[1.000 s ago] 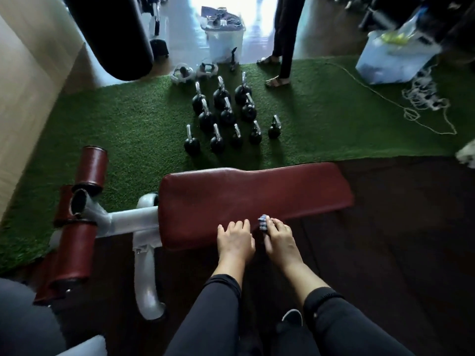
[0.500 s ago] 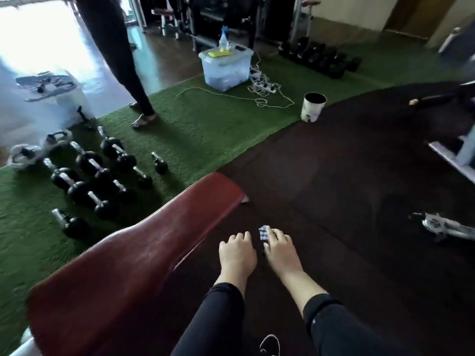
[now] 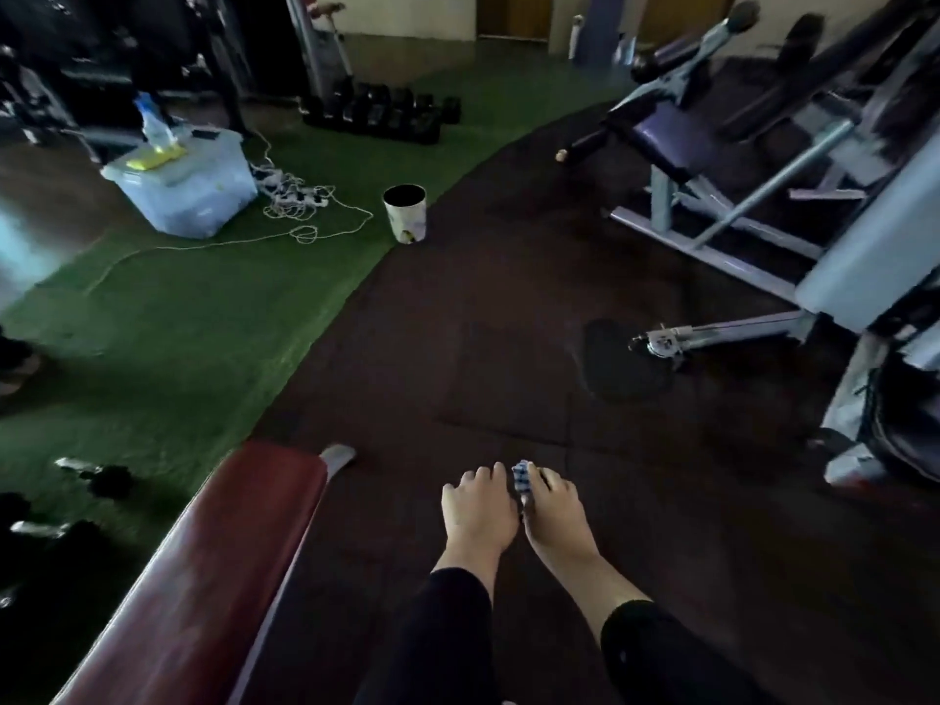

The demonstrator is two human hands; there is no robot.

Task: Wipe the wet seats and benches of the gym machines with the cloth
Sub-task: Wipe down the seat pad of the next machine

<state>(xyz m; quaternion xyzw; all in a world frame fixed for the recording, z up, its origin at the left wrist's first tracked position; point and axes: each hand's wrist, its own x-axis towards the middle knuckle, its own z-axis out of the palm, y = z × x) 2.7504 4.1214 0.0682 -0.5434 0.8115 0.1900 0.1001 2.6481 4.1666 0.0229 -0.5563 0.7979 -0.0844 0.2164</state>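
Observation:
A small blue-and-white checked cloth (image 3: 522,479) is bunched between my two hands, held out in front of me above the dark rubber floor. My right hand (image 3: 552,506) grips it with curled fingers. My left hand (image 3: 478,508) lies right beside it, fingers loosely bent, touching the cloth's edge. The red padded bench (image 3: 213,567) slants off at the lower left, apart from both hands. A machine with a purple seat (image 3: 671,132) stands at the upper right.
A pale metal machine frame (image 3: 753,236) and a cable handle (image 3: 656,343) fill the right side. A white bin (image 3: 405,212), a clear storage box (image 3: 188,188), a tangle of cords (image 3: 300,206) and dumbbells (image 3: 376,111) sit on green turf to the left.
The view has swung right, away from the red bench and toward the purple-seat machine. My hands left the bench pad and now hang over the floor, still together with the cloth.

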